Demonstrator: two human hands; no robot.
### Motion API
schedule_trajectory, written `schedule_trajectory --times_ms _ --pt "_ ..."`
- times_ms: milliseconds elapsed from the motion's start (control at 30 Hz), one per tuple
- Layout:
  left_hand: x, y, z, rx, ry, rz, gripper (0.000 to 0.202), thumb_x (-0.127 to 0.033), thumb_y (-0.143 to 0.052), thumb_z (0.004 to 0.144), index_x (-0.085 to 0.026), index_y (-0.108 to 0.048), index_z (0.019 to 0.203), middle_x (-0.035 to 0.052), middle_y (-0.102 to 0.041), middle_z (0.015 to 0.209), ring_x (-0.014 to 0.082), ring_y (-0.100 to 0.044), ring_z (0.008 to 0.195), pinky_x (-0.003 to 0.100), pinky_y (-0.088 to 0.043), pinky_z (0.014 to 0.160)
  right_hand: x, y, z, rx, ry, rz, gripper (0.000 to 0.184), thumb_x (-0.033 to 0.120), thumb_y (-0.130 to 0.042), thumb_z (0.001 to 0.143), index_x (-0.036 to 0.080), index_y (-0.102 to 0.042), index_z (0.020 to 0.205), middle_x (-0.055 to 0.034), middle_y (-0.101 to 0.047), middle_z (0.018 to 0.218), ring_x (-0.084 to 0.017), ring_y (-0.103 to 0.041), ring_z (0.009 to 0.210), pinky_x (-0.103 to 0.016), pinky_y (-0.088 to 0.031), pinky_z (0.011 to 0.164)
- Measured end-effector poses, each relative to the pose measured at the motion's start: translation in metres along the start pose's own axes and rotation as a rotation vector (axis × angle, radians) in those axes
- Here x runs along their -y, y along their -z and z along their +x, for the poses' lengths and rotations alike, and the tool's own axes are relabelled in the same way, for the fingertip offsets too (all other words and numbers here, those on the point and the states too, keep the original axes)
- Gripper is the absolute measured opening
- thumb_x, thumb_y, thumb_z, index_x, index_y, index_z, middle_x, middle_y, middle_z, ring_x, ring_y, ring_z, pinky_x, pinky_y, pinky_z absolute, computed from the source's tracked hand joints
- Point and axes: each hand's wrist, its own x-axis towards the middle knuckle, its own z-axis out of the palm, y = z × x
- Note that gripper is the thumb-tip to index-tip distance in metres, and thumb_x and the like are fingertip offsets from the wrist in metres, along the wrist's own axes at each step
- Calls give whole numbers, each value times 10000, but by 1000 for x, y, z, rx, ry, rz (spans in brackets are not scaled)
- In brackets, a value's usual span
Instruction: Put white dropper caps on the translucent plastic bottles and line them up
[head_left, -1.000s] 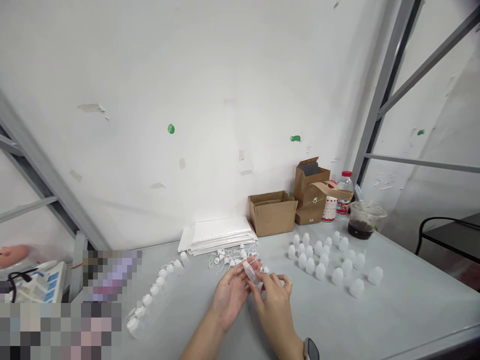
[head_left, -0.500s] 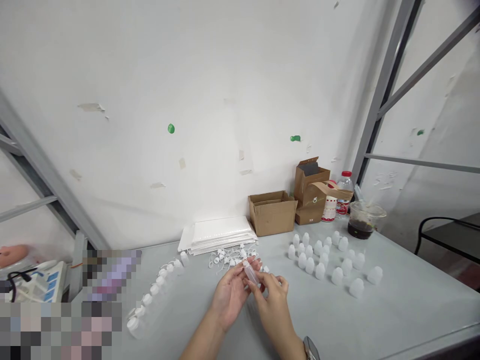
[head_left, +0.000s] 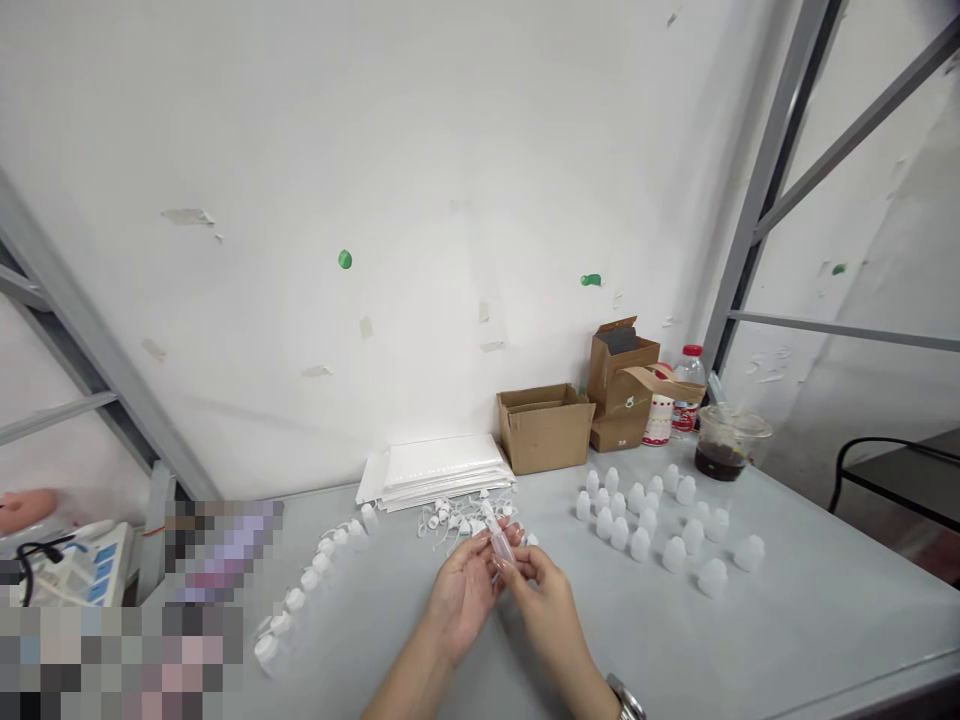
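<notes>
Over the gray table [head_left: 817, 610], our left hand [head_left: 463, 592] and right hand [head_left: 546, 600] are close together, both holding a clear plastic bottle [head_left: 502, 542] tilted between them. We're working on it; next calls for steady fingers.

A small see-through plastic bottle [head_left: 502, 546] is tilting between the person's two hands, held up above the worktop [head_left: 810, 600]. It is long and thin and looks empty. The left hand [head_left: 463, 590] is cupping it from behind, and the right hand [head_left: 547, 608] is pinching its lower end with the fingers [head_left: 510, 570].
</notes>
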Motion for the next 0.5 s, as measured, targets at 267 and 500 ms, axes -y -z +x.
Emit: schedule_trajectory --times_ms 267,500 --pt "-5 -2 -2 -28 -111 173 201 -296 -591 739 -138 -653 847 77 -672 865 184 -605 806 296 -422 743 -1 -1 -1 -41 70 -184 298 469 -580 716 182 -649 755 -59 -672 711 -227 -582 729 -328 -450 674" --pt "-5 -6 -3 -14 -150 318 293 -315 -664 678 -118 -676 894 138 -681 949 246 -584 960 342 -389 861 -14 1 -5 -188 372 -511 270 443 -511 786 199 -624 778 -19 -603 643 -163 -508 583 -398 -366 782"
